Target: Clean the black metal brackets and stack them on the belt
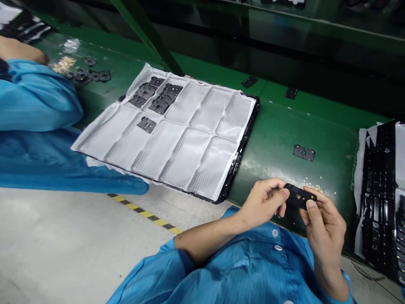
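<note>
Black plate (294, 194) lies at four o'clock in view, your left hand (264, 200) and right hand (327, 223) pinching its opposite ends, apparently leaving its middle uncovered. Toward ten o'clock, the ridged tray (177, 152) holds similar plates (163, 101), presumably keeping them grouped.

The bare left forearm (211, 237) slanted inward to the left hand (267, 198), which pinched between thumb and bent fingers, near the right hand (325, 217), pinching likewise with its thumb (313, 211) uppermost.
</note>
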Available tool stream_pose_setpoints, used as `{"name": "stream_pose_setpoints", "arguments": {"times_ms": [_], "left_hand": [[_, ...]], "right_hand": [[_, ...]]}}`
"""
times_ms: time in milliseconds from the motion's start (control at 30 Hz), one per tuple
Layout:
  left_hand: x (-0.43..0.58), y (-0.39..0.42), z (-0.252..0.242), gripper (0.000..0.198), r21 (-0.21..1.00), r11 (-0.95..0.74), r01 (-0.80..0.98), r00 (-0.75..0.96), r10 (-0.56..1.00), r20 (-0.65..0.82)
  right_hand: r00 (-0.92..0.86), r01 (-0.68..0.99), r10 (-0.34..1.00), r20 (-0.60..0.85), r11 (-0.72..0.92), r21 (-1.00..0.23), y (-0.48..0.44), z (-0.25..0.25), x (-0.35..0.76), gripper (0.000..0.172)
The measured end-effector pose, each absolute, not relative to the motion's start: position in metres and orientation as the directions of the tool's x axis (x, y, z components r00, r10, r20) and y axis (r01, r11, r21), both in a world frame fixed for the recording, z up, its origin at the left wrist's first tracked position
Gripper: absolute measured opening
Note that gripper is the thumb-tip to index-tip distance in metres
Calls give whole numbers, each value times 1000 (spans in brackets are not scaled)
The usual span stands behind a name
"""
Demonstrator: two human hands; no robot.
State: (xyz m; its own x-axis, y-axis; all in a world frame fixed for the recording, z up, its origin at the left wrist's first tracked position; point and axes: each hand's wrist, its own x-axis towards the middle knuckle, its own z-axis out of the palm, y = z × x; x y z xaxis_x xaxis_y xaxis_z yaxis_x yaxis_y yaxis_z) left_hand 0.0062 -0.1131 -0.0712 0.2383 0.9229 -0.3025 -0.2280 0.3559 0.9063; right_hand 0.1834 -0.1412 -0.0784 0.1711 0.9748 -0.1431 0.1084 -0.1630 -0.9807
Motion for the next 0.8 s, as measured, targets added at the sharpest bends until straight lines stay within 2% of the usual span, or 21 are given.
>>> {"name": "stream_pose_setpoints", "arguments": {"times_ms": [167,300,533,800], "left_hand": [[8,-112,-67,31,903,332,-271,242,932,-270],[8,-111,-68,31,891,369,-265,235,921,-311],[5,-106,-70,32,880,389,-271,208,917,-341],[4,-113,-71,43,877,395,-275,277,906,-321]], "right_hand": [[174,129,962,-208,-232,-964,-141,-85,190,31],[158,127,961,-228,-248,-960,-140,-83,190,34],[61,209,986,-156,-166,-964,-141,-75,189,36],[181,167,978,-100,-131,-977,-140,-88,179,24]]}}
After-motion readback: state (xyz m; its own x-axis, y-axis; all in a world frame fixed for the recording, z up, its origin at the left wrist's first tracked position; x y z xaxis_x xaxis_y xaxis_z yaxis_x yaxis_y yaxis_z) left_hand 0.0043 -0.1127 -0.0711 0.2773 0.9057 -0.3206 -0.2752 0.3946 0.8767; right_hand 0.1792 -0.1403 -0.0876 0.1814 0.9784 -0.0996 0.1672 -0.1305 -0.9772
